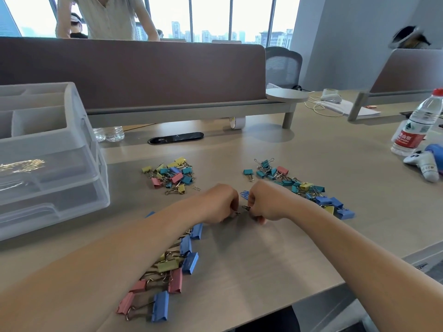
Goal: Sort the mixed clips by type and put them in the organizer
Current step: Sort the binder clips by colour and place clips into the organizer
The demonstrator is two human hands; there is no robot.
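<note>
Dead centre of the tabletop (263,255), both hands are knuckle to knuckle. The right hand (266,201) has its fingers (255,212) clamped on a small dark clip (246,207), and the left hand (220,203) is curled tight too, pinching a wire loop (236,213) that just peeks out at the fingertips. What type these two pieces are is too small to tell. Just beyond the hands, a few blue paper clips (244,194) lie on the wood.

Three heaps ring the action. The big binder clips (172,267), blue, pink and yellow, sprawl near the front edge, partly under the left forearm. A far-left heap (171,174) of small mixed colours sits beyond the left hand. A right-hand heap (302,186) trails off past the right wrist, teal up top and blue at the near end.

Over at the left edge stands the organizer (79,130), translucent plastic, open compartments on top and drawers below, with gold-coloured clips (22,165) glinting through the front of a drawer.

Further out, a water bottle (416,125) with a red label stands at the right, beside a white game controller (424,164). A roll of tape (237,122) rests under the brown divider panel (131,73), and a person (107,17) leans in behind it.
</note>
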